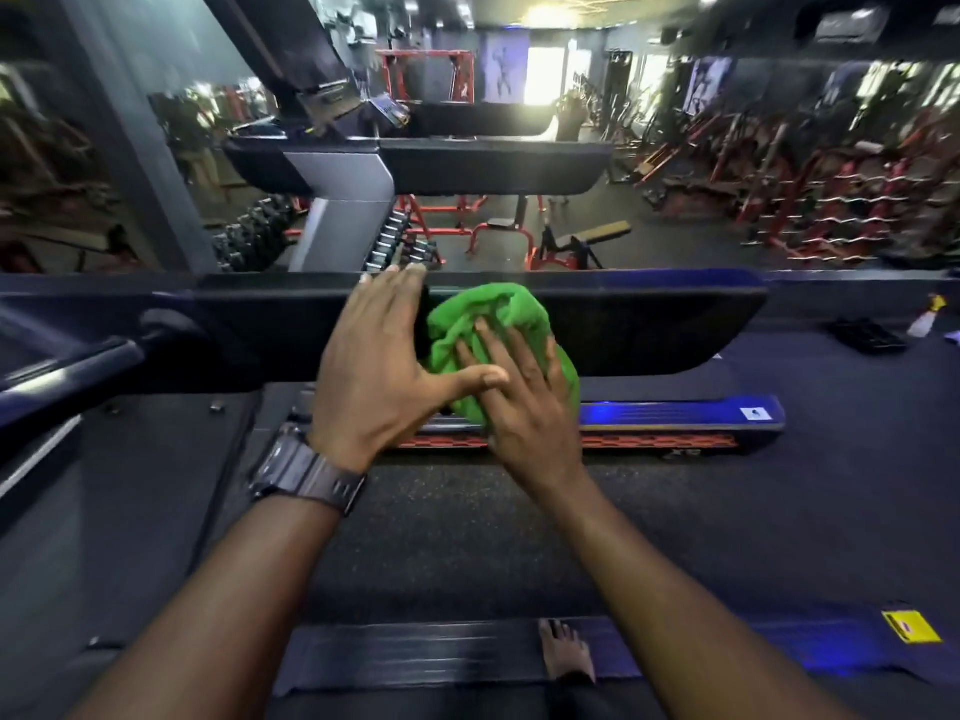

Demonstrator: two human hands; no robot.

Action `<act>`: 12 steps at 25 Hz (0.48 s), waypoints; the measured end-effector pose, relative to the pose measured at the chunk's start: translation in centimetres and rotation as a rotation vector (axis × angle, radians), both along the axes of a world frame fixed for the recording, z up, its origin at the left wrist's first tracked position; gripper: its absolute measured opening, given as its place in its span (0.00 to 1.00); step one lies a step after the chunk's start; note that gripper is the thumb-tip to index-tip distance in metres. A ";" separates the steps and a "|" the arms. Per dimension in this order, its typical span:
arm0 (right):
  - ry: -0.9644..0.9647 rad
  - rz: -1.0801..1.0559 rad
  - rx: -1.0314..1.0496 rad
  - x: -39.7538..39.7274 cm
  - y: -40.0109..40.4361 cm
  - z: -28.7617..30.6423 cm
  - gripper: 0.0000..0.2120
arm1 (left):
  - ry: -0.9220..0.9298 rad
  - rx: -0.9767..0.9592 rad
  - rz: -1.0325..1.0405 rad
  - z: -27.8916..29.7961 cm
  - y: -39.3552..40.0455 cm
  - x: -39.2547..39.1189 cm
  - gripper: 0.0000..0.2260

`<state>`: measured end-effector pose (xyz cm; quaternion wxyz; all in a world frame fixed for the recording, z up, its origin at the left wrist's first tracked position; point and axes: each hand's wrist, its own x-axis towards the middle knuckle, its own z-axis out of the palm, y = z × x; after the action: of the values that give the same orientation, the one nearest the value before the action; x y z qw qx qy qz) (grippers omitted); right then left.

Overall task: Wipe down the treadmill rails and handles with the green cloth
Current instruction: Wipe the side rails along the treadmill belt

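A black treadmill side rail point(649, 324) runs left to right across the middle of the view. The bunched green cloth point(498, 309) lies against its side face. My right hand point(524, 397) presses flat on the cloth, fingers spread over it. My left hand point(379, 366), with a dark watch on the wrist, rests flat on the rail just left of the cloth, fingers reaching the rail's top edge and thumb touching the cloth's lower part. A dark handle bar point(72, 376) shows at the left.
A second treadmill rail point(493, 168) and grey upright point(337, 220) stand beyond. Past it are a dumbbell rack point(395, 241), red benches and weight racks. A spray bottle point(927, 317) lies on the floor at right. My bare foot point(566, 652) is on the belt below.
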<state>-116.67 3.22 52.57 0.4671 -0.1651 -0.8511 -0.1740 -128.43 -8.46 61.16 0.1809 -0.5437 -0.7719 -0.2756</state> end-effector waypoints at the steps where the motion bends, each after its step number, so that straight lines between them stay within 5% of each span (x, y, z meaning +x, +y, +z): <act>1: -0.034 0.005 0.032 0.3 0.4 0.4 0.30 | 0.005 0.001 -0.011 0.2 -0.3 0.1 0.57; 5: 0.090 -0.020 -0.191 -1.9 -0.4 3.7 0.27 | -0.051 0.056 -0.029 1.0 -0.1 0.7 0.52; 9: -0.055 -0.061 -0.078 0.1 0.2 -1.3 0.43 | -0.006 -0.035 0.034 0.7 -0.1 0.5 0.54; 12: 0.105 -0.054 -0.234 -1.8 0.0 2.7 0.39 | -0.014 -0.008 0.017 0.7 0.2 0.2 0.53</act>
<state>-118.45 3.23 55.32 0.4837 -0.2499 -0.8352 -0.0772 -128.21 -8.24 61.87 0.1757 -0.5360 -0.7787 -0.2749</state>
